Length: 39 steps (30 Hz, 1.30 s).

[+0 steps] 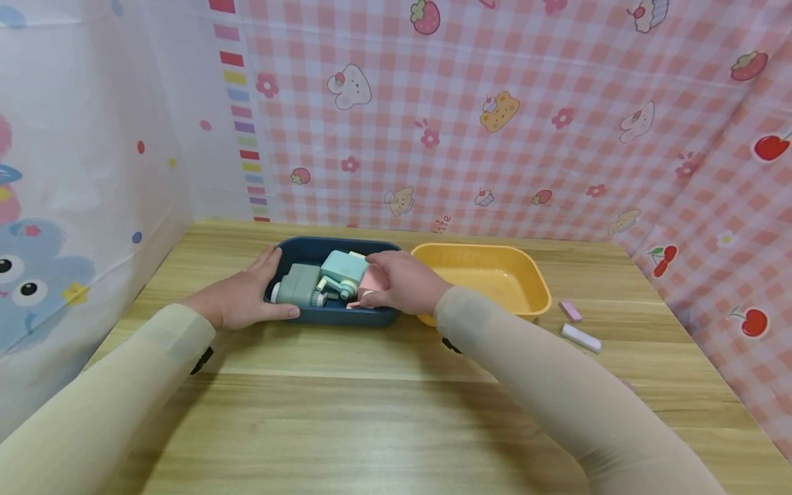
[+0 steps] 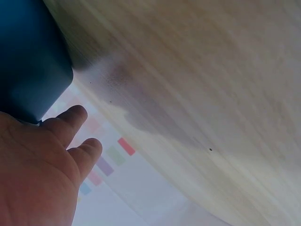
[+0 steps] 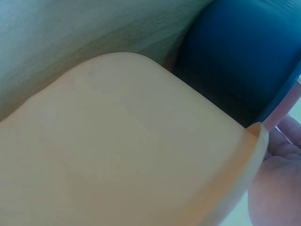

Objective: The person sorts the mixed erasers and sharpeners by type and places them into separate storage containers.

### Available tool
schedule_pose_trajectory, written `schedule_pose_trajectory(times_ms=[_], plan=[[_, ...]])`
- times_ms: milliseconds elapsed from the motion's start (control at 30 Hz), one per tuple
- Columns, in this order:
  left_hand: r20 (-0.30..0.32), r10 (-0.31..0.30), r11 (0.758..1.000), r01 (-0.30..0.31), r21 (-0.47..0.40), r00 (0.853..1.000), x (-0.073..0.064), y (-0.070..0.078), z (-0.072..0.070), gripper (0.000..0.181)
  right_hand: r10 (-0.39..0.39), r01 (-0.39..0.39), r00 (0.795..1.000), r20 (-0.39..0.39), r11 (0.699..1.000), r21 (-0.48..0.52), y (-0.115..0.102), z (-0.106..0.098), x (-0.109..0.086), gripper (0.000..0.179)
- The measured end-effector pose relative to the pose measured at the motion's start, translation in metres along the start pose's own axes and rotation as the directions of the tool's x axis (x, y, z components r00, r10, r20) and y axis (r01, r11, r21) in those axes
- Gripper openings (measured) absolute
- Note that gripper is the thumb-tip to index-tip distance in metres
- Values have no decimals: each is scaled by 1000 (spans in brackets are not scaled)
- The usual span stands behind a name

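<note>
A dark blue bin (image 1: 337, 316) holds several crank-handled boxes that look like pencil sharpeners. The grey-green sharpener (image 1: 299, 284) is at its left, the turquoise sharpener (image 1: 342, 267) in the middle and the pink sharpener (image 1: 373, 280) at the right. My right hand (image 1: 408, 280) reaches over the bin's right end and pinches the pink sharpener between thumb and fingers. Against the bin's left end rests my left hand (image 1: 244, 295), fingers extended along the outside and thumb along the front rim. In the left wrist view, two fingers (image 2: 70, 120) point past the bin's corner.
Close to the blue bin's right end stands a yellow bin (image 1: 495, 280), partly behind my right forearm. A small pink block (image 1: 570, 311) and a white stick-shaped block (image 1: 581, 337) lie to its right on the wooden table (image 1: 322, 426). Patterned cloth (image 1: 458, 158) hangs behind.
</note>
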State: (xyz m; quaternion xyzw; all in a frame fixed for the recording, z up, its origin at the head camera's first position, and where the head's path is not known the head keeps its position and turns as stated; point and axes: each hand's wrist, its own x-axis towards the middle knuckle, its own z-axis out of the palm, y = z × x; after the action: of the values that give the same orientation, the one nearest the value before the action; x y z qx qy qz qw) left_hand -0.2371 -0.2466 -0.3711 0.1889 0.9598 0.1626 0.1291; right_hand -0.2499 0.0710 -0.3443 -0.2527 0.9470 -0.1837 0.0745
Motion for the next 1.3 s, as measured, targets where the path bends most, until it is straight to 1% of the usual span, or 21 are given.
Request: schedule_pose_trajectory(times_ms=[567,900,1100,1300], plan=[[-3,3,1000,-3,-3,1000,0,1,1,130,7,-6,1000,-9,998,60,4,3,0,80],[-5,-8,1000,8,-8,1000,1,2,1,132,28,-26,999,-16,994,107,5,2,-2,80],[-3,-3,1000,3,-9,1000,1,1,1,131,35,-32,999,-17,990,140,6,0,-3,79],[0,-5,1000,5,-5,1000,0,2,0,132,23,-18,999,-30,988,156,6,-2,-5,78]])
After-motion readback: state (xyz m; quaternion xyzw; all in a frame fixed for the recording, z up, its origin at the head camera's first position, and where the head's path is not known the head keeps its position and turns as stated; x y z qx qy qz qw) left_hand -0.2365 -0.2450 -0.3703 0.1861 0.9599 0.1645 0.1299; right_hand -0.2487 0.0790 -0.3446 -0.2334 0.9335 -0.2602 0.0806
